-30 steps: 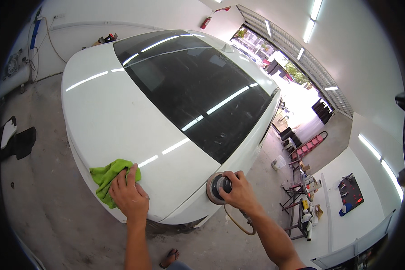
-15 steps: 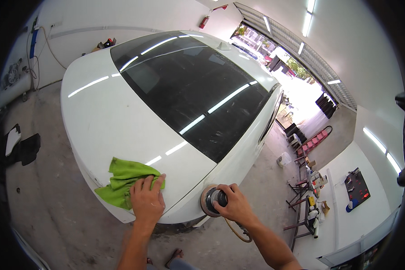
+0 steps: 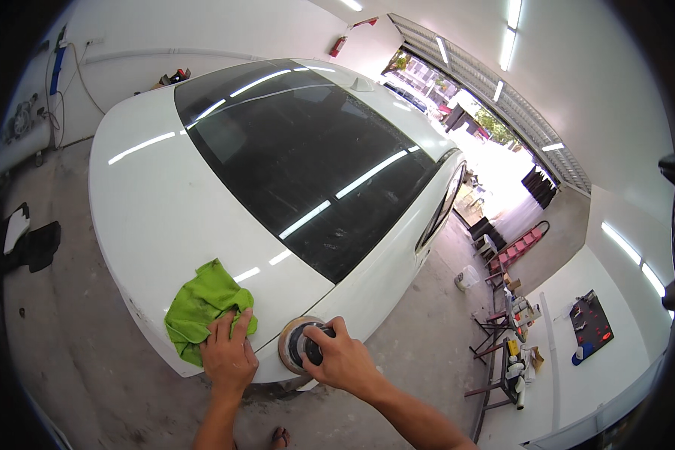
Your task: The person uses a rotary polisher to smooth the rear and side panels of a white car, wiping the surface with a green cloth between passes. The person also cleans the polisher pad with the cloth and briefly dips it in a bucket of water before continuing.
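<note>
The white car's trunk lid (image 3: 174, 217) spreads out in front of me, below the dark rear window (image 3: 300, 169). At its near corner my left hand (image 3: 229, 355) grips the lower edge of a crumpled green microfiber cloth (image 3: 202, 309), fingers resting on it against the paint. Just right of it, my right hand (image 3: 343, 360) wraps round the black top of a round orbital sander (image 3: 292, 341). The sander's tan-edged disc rests against the car's rear corner, by the seam between lid and fender. My right hand partly covers the sander body.
Along the right wall stand work benches (image 3: 495, 390) loaded with bottles and supplies. A white bucket (image 3: 469, 276) and a pink stepladder (image 3: 519, 247) are farther back. Dark mats (image 3: 41, 246) lie on the floor at left, near an air compressor (image 3: 24, 131).
Both hands have shifted left in the view. The sander has moved left toward the lid seam, closer to the cloth. The cloth has bunched into a different shape.
</note>
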Available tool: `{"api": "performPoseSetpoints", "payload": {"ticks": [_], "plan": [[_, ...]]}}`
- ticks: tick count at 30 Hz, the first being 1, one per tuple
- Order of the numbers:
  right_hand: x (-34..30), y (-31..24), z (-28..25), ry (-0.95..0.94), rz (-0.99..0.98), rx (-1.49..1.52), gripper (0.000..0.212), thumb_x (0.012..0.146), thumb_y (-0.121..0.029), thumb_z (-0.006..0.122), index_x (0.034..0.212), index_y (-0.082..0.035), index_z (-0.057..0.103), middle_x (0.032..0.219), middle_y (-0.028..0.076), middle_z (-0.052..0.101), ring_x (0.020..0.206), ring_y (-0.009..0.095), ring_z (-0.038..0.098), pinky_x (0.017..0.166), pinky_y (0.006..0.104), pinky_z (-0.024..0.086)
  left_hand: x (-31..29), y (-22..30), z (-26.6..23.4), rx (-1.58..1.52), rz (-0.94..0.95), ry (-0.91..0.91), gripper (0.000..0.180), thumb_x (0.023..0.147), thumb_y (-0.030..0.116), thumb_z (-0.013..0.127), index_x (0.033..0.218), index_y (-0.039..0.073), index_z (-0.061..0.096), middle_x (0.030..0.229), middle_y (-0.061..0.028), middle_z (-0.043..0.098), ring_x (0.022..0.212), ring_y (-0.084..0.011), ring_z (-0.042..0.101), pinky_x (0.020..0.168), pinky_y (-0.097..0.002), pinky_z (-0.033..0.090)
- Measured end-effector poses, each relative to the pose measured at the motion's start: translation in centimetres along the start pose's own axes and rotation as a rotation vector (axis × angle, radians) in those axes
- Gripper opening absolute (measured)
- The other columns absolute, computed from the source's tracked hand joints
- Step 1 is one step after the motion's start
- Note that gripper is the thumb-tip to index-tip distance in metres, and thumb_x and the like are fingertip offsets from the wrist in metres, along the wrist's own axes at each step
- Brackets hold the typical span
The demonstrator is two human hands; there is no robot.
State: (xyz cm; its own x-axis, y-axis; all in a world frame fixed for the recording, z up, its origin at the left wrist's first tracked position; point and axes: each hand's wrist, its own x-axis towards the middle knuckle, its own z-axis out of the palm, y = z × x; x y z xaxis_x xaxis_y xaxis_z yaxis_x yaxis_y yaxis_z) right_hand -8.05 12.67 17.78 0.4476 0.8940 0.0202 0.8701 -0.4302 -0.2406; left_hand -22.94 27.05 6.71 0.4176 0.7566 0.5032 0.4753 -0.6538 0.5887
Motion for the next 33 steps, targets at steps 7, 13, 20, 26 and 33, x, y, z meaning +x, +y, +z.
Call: {"api": "performPoseSetpoints", "payload": {"ticks": [7, 13, 20, 26, 33], "plan": [[10.2, 12.5, -8.3, 0.329, 0.332, -0.143, 0.045, 0.088, -0.032, 0.077, 0.129, -0.017, 0.066, 0.116, 0.023, 0.06, 0.104, 0.047, 0.068, 0.095, 0.0529, 0.058, 0.4, 0.1, -0.4, -0.017, -0.006, -0.011, 0.06, 0.078, 0.007, 0.065, 0.135, 0.022, 0.072, 0.133, -0.0096, 0.067, 0.123, -0.0343, 0.061, 0.091, -0.0497, 0.048], [11.7, 14.6, -10.7, 0.333, 0.299, -0.19, 0.047, 0.088, -0.031, 0.076, 0.132, -0.018, 0.065, 0.121, 0.025, 0.059, 0.105, 0.05, 0.069, 0.095, 0.055, 0.059, 0.5, 0.3, -0.1, 0.001, -0.028, -0.007, 0.059, 0.077, 0.007, 0.065, 0.134, 0.023, 0.073, 0.131, -0.0086, 0.068, 0.122, -0.0338, 0.061, 0.092, -0.0492, 0.048], [6.5, 12.5, -6.6, 0.155, 0.169, -0.179, 0.045, 0.089, -0.034, 0.077, 0.13, -0.02, 0.065, 0.123, 0.025, 0.057, 0.099, 0.051, 0.071, 0.092, 0.0555, 0.06, 0.5, 0.3, -0.1, 0.068, 0.017, 0.014, 0.056, 0.079, 0.011, 0.066, 0.133, 0.026, 0.073, 0.129, -0.0058, 0.069, 0.119, -0.0309, 0.062, 0.089, -0.0471, 0.048], [16.1, 22.4, -14.9, 0.448, 0.346, -0.227, 0.045, 0.088, -0.031, 0.074, 0.131, -0.018, 0.064, 0.121, 0.027, 0.059, 0.102, 0.05, 0.07, 0.094, 0.0537, 0.059, 0.7, 0.6, -0.4, 0.067, 0.023, 0.037, 0.056, 0.078, 0.009, 0.067, 0.132, 0.025, 0.073, 0.128, -0.0063, 0.069, 0.117, -0.0312, 0.063, 0.087, -0.0477, 0.049], [13.3, 18.0, -11.5, 0.336, 0.264, -0.217, 0.047, 0.086, -0.032, 0.077, 0.129, -0.017, 0.066, 0.118, 0.025, 0.059, 0.106, 0.048, 0.069, 0.096, 0.0535, 0.058, 0.6, 0.5, -0.5, 0.059, 0.022, 0.04, 0.058, 0.077, 0.007, 0.069, 0.132, 0.025, 0.073, 0.126, -0.0065, 0.069, 0.114, -0.0307, 0.063, 0.088, -0.0462, 0.049]]}}
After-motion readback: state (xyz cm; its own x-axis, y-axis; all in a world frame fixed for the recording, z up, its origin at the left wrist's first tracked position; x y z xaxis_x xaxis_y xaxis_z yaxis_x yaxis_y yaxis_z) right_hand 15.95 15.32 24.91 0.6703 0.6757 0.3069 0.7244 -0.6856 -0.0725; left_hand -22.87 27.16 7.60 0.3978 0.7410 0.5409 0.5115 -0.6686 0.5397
